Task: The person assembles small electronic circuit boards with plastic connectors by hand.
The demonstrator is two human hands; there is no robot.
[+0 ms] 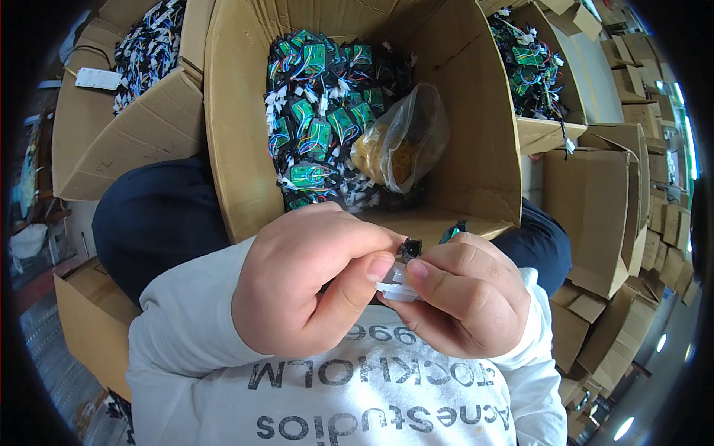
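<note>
Left hand (301,279) beside right hand (476,293), both curled

Two hands are at the centre, one left hand (305,282) and one right hand (476,297); one white piece (398,288) and one black piece (408,249) sit between them; three boxes hold wired parts, one left box (134,152) at upper left, one middle box (472,97) at top centre, one right box (549,131) at upper right; the middle box holds one clear bag (424,134) and at least ten green boards (314,59), too overlapped for an exact count; one white tag (98,79) shows at upper left; far-right cartons (587,215) are too crowded to count.
</note>
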